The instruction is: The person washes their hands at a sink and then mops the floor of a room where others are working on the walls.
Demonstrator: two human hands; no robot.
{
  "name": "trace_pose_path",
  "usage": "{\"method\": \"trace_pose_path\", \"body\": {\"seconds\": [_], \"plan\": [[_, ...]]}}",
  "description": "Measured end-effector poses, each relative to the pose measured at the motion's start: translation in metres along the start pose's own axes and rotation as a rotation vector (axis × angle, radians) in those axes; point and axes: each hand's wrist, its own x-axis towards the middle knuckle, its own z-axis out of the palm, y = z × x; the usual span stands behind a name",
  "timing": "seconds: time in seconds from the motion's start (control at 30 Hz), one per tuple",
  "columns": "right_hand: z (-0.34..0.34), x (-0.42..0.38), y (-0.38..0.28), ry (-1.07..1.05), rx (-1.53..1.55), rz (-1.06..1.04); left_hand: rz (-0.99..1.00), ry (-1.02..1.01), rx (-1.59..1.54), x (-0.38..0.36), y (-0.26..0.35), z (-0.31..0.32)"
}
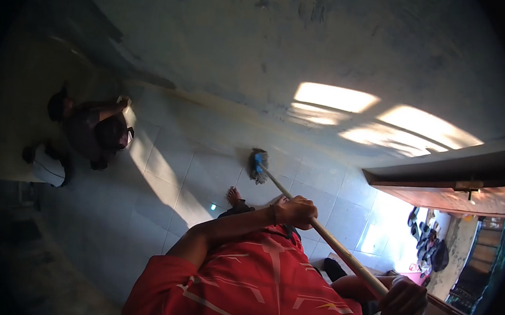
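Note:
A mop with a long pale handle (340, 248) runs diagonally across the front of my red shirt. Its blue socket and grey stringy mop head (258, 166) rest on the tiled floor near the foot of the wall. My left hand (296, 212) is wrapped round the middle of the handle, with a dark band at its wrist. Lower right, my right hand (403, 305) grips the upper end of the handle, in shadow. One bare foot (234, 196) shows on the tiles beyond my left forearm.
Another person (91, 126) crouches by the wall at the left, near a white rounded object (50, 165). To the right is a wooden door (443, 196) with a latch. Several shoes (428, 240) lie beyond it. Sunlight falls on the wall (342, 41) and floor tiles (204, 172).

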Motion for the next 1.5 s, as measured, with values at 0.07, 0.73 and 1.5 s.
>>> {"method": "trace_pose_path", "body": {"seconds": [0.07, 0.73, 1.5], "plan": [[0.001, -0.014, 0.011, 0.142, 0.026, -0.106, -0.018, 0.009, 0.026, -0.014, -0.012, -0.006], [0.032, -0.07, 0.222, 0.255, 0.091, 0.644, -0.647, 0.494, 0.052, -0.247, -0.206, 0.039], [-0.003, 0.007, 0.048, 0.265, -0.516, 0.311, 0.059, 0.458, -0.106, 0.023, -0.1, 0.034]]}}
